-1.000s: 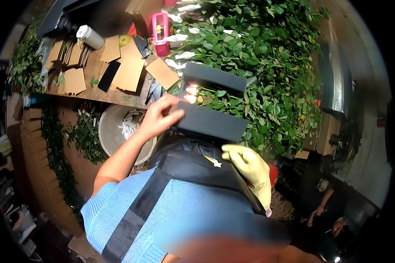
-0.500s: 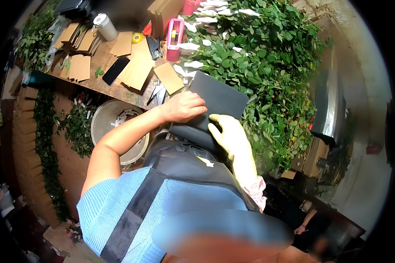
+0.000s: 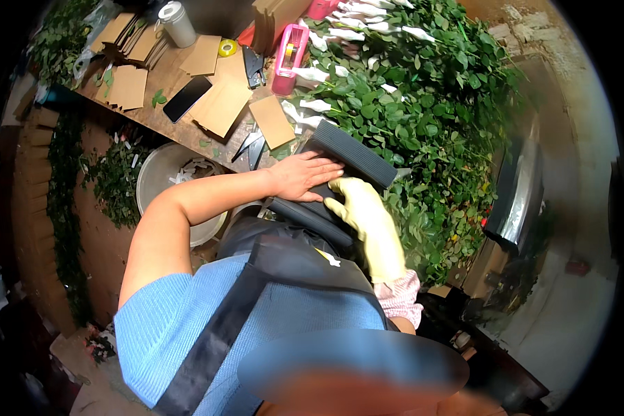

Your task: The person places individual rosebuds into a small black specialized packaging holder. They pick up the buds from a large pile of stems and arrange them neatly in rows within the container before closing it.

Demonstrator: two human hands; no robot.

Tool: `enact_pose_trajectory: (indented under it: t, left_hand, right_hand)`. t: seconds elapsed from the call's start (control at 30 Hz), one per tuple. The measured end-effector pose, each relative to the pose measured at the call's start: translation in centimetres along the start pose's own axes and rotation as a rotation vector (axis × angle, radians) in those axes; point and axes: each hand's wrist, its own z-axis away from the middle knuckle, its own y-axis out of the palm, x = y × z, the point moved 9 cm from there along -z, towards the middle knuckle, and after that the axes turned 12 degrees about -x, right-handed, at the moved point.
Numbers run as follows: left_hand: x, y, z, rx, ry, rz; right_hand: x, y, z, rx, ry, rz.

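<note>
closest is the blue knitted top (image 3: pixel 166 319), with a black apron (image 3: pixel 305 267) over it. the right hand (image 3: pixel 359 208), in a pale yellow glove, is half open: its fingers bend a little, its thumb stands apart, and the tips rest at the black ribbed holder (image 3: pixel 359 154). the left hand (image 3: pixel 305 177) is bare and lies flat on this holder, palm down, fingers straight and near the gloved fingertips; it grips nothing. the holder is in front of the apron, at the edge of the wooden table (image 3: pixel 159 125). beyond it are scissors (image 3: pixel 255 147), a brown card (image 3: pixel 272 121) and leafy stems (image 3: pixel 437 118); farther stands a white cup (image 3: pixel 178 26).
</note>
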Motion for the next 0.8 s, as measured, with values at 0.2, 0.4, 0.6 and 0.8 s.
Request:
enact_pose_trajectory:
  t: [0.2,0.4,0.6,0.8]
  left_hand:
    - [0.1,0.8,-0.9,-0.016,0.023,0.031]
    - [1.8,0.1,0.1,-0.402,-0.088,0.412]
    - [0.9,-0.2,-1.2,-0.477,-0.008,0.359]
    - [0.9,0.2,-0.8,-0.508,-0.020,0.301]
  right_hand:
    - [-1.5,6.3,-1.4,0.344,0.020,0.334]
    - [2.8,8.5,-8.8,0.329,-0.070,0.336]
    - [6.6,10.7,-19.5,0.066,0.068,0.432]
    - [7.1,8.9,-20.6,-0.063,0.174,0.361]
